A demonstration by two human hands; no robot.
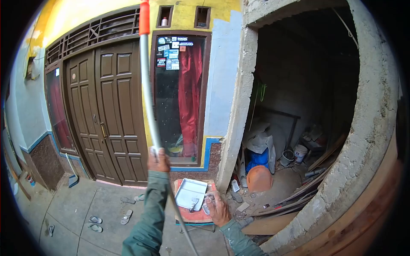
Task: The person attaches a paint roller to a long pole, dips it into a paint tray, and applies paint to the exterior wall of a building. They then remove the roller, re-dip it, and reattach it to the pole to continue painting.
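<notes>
My left hand (158, 161) is wrapped round a long whitish pole (149, 94) with an orange-red sleeve at its top. The pole stands nearly upright, and its lower end runs past my forearm toward the ground. A white paint tray (190, 192) lies on a small stand (200, 216) with an orange-red top. In the tray is a small greyish tool (194, 205), too small to name. At the tray's right edge my right hand (218, 209) is closed, fingers bent round a small whitish object that I cannot make out.
Brown double doors (102, 115) and a window (179, 98) with a red curtain stand ahead. To the right, a rough concrete-framed opening (237, 115) shows an orange tub (259, 179), buckets and planks (294, 200). Several sandals (126, 217) and a dustpan (73, 181) are on the paving.
</notes>
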